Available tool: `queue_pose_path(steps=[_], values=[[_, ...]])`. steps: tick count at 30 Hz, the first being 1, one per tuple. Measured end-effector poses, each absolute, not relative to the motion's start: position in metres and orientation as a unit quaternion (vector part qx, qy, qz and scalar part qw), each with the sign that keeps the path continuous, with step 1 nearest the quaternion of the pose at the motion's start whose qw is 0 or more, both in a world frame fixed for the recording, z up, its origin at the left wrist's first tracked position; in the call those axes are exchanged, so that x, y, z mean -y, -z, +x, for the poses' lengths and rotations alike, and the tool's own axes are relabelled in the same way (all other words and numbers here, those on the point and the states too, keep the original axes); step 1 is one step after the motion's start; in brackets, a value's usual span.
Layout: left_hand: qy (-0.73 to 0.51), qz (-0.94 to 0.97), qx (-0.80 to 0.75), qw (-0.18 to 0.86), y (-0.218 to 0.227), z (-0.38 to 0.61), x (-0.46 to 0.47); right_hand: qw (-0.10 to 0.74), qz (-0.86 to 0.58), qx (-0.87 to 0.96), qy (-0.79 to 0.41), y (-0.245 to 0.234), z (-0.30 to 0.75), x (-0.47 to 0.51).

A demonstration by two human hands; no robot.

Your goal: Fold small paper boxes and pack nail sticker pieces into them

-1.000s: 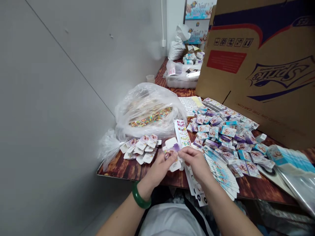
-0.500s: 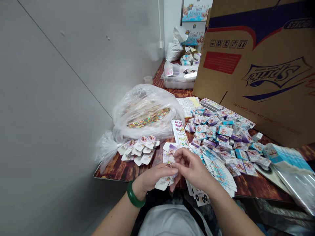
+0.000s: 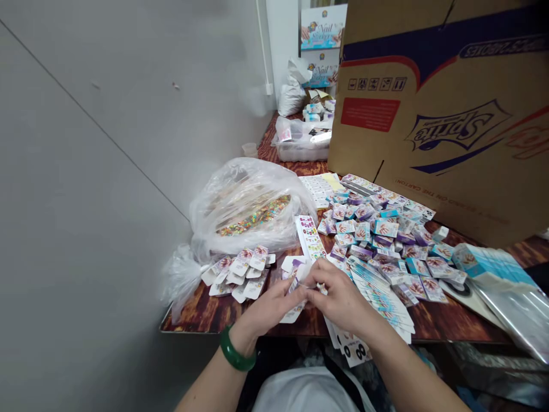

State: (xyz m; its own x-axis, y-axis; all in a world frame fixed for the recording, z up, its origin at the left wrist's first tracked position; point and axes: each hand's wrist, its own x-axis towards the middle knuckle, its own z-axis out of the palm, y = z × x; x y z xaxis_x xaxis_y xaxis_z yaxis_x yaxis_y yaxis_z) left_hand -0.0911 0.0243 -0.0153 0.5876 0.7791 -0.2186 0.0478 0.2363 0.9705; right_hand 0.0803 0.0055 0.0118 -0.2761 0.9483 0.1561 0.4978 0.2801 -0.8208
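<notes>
My left hand (image 3: 274, 306), below a green bangle (image 3: 237, 350), closes its thumb and fingers on a small white-and-purple carton (image 3: 302, 273). From the other side my right hand (image 3: 337, 290) pinches the same carton, whose upright white flap shows between the fingertips. The rest of it is hidden by my hands. Under and beyond them lie flat unfolded cartons (image 3: 293, 313). A sticker sheet (image 3: 310, 237) with coloured patterns lies just past my fingers. To the left rests a pile of partly formed cartons (image 3: 241, 273) with white flaps.
A clear plastic bag (image 3: 253, 189) of colourful small pieces stands by the grey wall (image 3: 98, 171). Finished small boxes (image 3: 386, 229) heap at the right, with fanned flat cartons (image 3: 377, 300) before them. A large cardboard box (image 3: 429, 189) rises behind. A plastic tray (image 3: 300, 150) stands farther back.
The carton's white flap now stands up between my fingertips. The coloured bits seen at my fingers before no longer show. The whole view has shifted slightly.
</notes>
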Motion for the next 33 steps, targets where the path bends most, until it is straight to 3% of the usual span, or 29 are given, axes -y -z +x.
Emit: queue_pose_path(steps=[5, 9, 13, 18, 22, 27, 33], values=[[-0.210, 0.563, -0.354, 0.717, 0.010, -0.105, -0.032, 0.312, -0.514, 0.741, -0.299, -0.011, 0.085, -0.010], [-0.225, 0.578, -0.392, 0.679, 0.009, -0.103, -0.039, 0.338, -0.531, 0.720, -0.294, -0.004, 0.087, -0.015], [-0.267, 0.581, -0.404, 0.655, 0.009, -0.097, -0.040, 0.395, -0.534, 0.668, -0.334, 0.007, 0.083, -0.019], [-0.365, 0.480, -0.414, 0.682, 0.008, -0.087, -0.035, 0.548, -0.487, 0.491, -0.471, 0.022, 0.066, -0.015], [-0.446, 0.430, -0.403, 0.674, 0.009, -0.081, -0.030, 0.598, -0.444, 0.428, -0.513, 0.022, 0.058, -0.016], [-0.434, 0.468, -0.404, 0.656, 0.010, -0.083, -0.029, 0.604, -0.425, 0.391, -0.549, 0.017, 0.061, -0.020], [-0.395, 0.478, -0.376, 0.689, 0.010, -0.093, -0.031, 0.542, -0.415, 0.413, -0.603, 0.018, 0.066, -0.019]])
